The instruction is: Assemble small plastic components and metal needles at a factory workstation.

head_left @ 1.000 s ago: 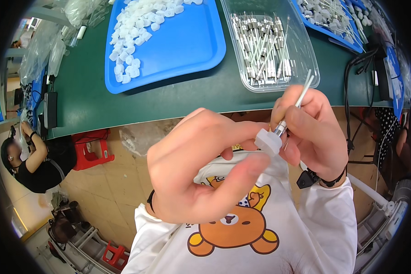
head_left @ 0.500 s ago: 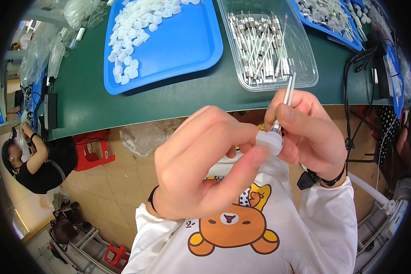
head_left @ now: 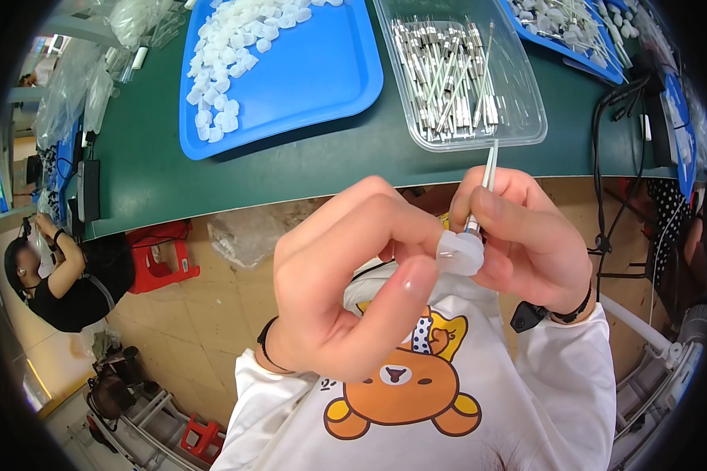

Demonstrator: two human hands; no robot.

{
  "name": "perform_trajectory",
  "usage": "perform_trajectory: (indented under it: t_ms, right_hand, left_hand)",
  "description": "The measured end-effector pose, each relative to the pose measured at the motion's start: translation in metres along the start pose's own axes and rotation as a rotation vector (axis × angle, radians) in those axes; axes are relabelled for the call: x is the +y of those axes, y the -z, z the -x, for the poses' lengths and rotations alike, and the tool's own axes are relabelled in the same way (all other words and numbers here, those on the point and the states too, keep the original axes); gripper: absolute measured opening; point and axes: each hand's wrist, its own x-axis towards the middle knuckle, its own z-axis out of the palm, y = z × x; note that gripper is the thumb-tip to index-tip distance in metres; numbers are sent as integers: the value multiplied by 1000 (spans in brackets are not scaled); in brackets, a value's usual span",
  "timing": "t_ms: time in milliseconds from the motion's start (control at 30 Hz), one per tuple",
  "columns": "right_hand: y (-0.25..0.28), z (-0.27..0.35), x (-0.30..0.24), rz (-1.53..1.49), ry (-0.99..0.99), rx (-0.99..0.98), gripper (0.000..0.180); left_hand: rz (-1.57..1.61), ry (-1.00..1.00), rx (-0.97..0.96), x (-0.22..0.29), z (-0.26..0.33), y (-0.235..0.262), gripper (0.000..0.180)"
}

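My right hand [head_left: 530, 235] pinches a pair of thin pale rods [head_left: 490, 169] between thumb and fingers. Their far ends point up toward the table, and a metal collar [head_left: 472, 225] shows at the near end. Against that collar sits a small translucent white plastic cap [head_left: 459, 254]. My left hand [head_left: 346, 267] is curled, with its index fingertip and thumb at the cap's left side. Whether the collar is inside the cap or only touches it is hidden. Both hands are held in front of the table edge, above my lap.
A blue tray [head_left: 314, 118] holds many white caps [head_left: 212, 78]. Beside it, a clear plastic box [head_left: 518, 118] contains metal-ended rods [head_left: 448, 78]. Another blue tray [head_left: 597, 67] with parts lies far right, near black cables [head_left: 597, 157]. A co-worker [head_left: 63, 275] sits at the left by a red stool [head_left: 161, 271].
Both hands have shifted slightly down, bringing the rods and cap lower. The left thumb has drawn back from the cap's front to its left edge, and the cap has turned.
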Motion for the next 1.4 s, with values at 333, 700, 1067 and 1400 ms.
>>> perform_trajectory:
  t_ms: [333,700,1067,1400]
  right_hand:
    - [-5,2,4,74,100,77,21]
    - [-7,3,3,63,109,56,23]
    - [-2,3,6,60,95,11,23]
    - [-2,3,3,70,114,53,22]
  left_hand:
    - [227,112,-121,-10,0,-1,6]
    - [502,216,-156,-5,1,-8,5]
    - [459,159,-126,-13,4,-8,7]
    - [467,163,-106,-14,1,-12,6]
